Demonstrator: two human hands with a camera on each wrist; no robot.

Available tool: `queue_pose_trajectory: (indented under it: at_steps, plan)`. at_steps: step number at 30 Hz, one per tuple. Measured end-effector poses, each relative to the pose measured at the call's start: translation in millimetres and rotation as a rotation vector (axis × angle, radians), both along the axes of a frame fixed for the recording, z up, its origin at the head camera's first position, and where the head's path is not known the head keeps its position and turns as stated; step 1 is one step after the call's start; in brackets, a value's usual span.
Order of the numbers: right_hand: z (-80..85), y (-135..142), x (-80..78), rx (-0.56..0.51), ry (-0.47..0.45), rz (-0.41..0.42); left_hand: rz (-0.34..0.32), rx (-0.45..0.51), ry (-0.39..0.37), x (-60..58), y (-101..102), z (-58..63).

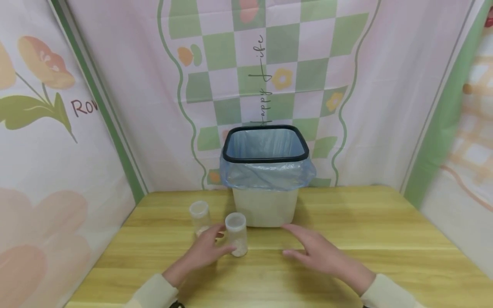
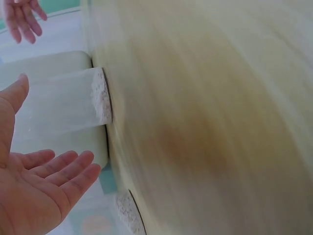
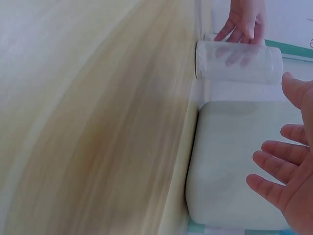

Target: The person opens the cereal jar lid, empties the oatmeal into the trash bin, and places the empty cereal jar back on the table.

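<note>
A clear plastic jar [image 1: 236, 237] stands upright on the wooden table, with a layer of white bits [image 2: 101, 95] at its bottom. My left hand [image 1: 206, 250] is just left of it, thumb and fingers spread apart and relaxed, not wrapped around it. Farther back on the left stands a second clear jar [image 1: 200, 216], partly hidden by that hand; it too has white bits [image 2: 128, 211] low inside. To the right of the jars, my right hand [image 1: 319, 252] hovers over the table, fingers extended, holding nothing.
Behind the jars, a pale bin [image 1: 265, 207] with a black rim [image 1: 265, 160] and a blue bag liner [image 1: 269, 175] stands on the table [image 1: 385, 239]. Printed curtains [image 1: 127, 85] enclose the back and both sides.
</note>
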State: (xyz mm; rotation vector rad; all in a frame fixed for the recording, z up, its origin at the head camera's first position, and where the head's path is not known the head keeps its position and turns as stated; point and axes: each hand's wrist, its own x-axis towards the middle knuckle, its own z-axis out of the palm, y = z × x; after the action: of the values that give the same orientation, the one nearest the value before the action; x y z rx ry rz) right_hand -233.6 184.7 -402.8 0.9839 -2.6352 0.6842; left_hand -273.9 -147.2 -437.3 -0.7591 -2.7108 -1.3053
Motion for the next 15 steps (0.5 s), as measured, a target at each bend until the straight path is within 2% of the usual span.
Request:
queue_pose_trajectory:
  at_steps: [7,15]
  plan:
    - [0.6,-13.6,2.8,-0.062,-0.036,0.018,-0.009,0.056,0.006,-4.4,8.1,-2.2]
    - [-2.6,-29.1,7.4,-0.091,-0.084,0.019,-0.033,0.121,-0.044,-7.0,15.6,-2.6]
